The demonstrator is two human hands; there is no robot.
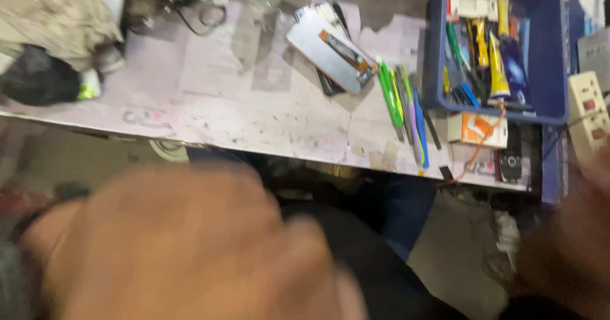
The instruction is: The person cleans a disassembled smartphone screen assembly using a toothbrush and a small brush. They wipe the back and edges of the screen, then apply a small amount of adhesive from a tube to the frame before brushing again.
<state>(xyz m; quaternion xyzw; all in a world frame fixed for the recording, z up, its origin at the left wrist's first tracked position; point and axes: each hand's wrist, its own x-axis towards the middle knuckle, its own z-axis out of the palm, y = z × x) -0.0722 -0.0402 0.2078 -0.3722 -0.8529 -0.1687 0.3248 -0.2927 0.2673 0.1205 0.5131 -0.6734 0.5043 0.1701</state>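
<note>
Hands blurred, low before the tabletop (241, 113): left (190, 250), right (572, 244), well apart, grip impossible to tell. Nearest, one phone panel (330, 52), long axis slanting upper-left to lower-right. One blue bin (438, 47); tools (406, 113) beside, uncountable.

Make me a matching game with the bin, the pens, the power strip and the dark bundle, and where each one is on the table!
Things:
1. blue bin
2. row of pens
3. power strip
4. dark bundle

Places:
A. far left edge of the table
B. far right, beside the bin
C. lying just left of the bin
D. upper right, holding tubes and tools

Pairs: 1-D, 2-C, 3-B, 4-A
</note>
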